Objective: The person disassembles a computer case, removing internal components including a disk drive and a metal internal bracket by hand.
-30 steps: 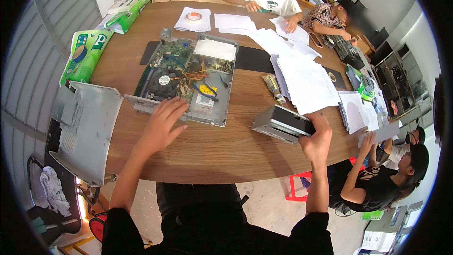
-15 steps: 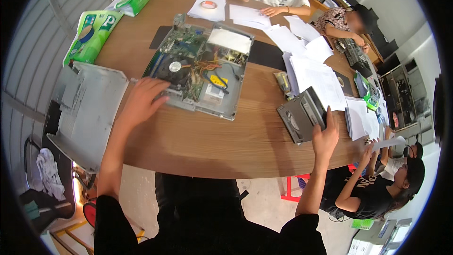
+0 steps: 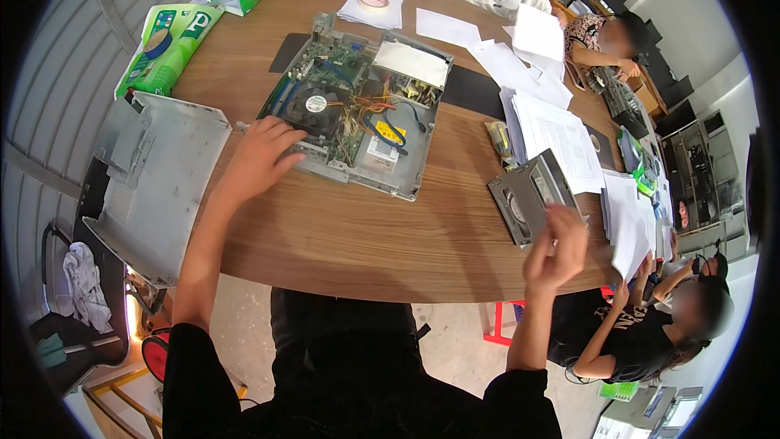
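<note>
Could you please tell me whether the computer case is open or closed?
The computer case is open: its fan, green circuit board and orange wires lie exposed from above.

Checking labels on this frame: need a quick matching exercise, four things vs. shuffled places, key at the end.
Things
1. open computer
2. small metal box
3. red-and-white tape roll
4. large metal cover

Places
A. flat on white paper, far side of the table
B. left of the open computer
C. left hand at its near-left corner
D. nearest the right hand

Pairs: 1-C, 2-D, 3-A, 4-B
</note>
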